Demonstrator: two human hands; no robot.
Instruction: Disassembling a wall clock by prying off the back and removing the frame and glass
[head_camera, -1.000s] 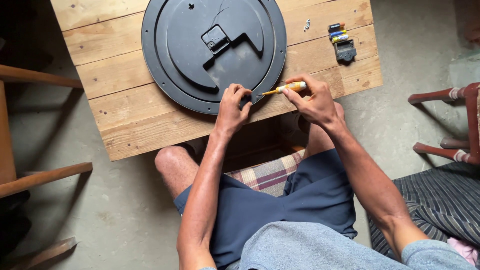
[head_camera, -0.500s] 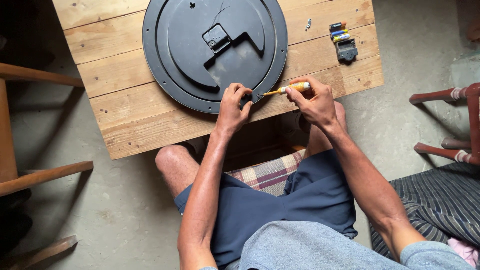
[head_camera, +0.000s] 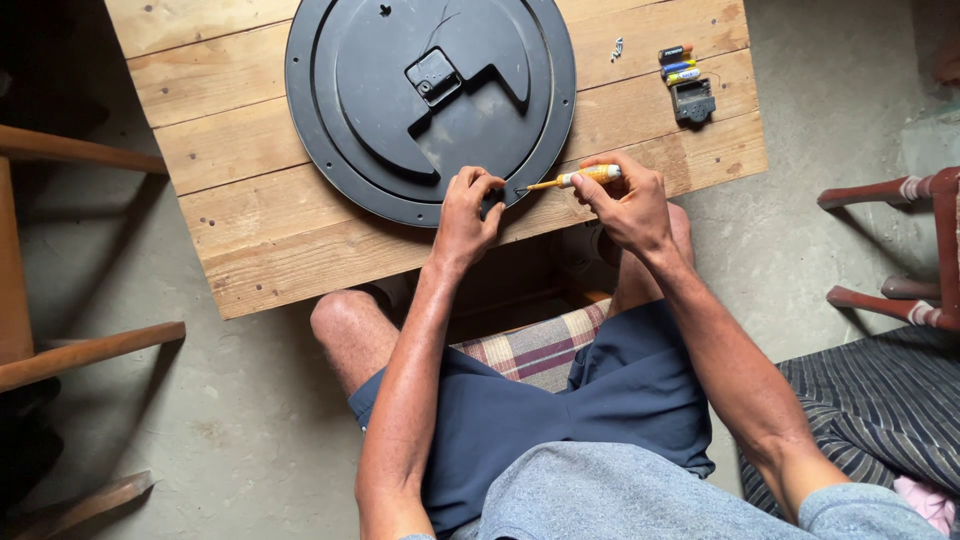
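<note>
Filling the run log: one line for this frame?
left hand: on round black panel rim | right hand: holds yellow screwdriver, tip at rim | surface: wooden table

My left hand and right hand are both bare: no gloves, no rings, no watch or band at either wrist. My forearms are uncovered all the way up to the elbows. Near the bottom edge, the short sleeves of my soft grey-blue cotton shirt show, plain and without print. Below it I wear loose navy-blue cloth shorts that end above the knee, leaving my left knee bare. My fingernails are short and unpainted.
</note>
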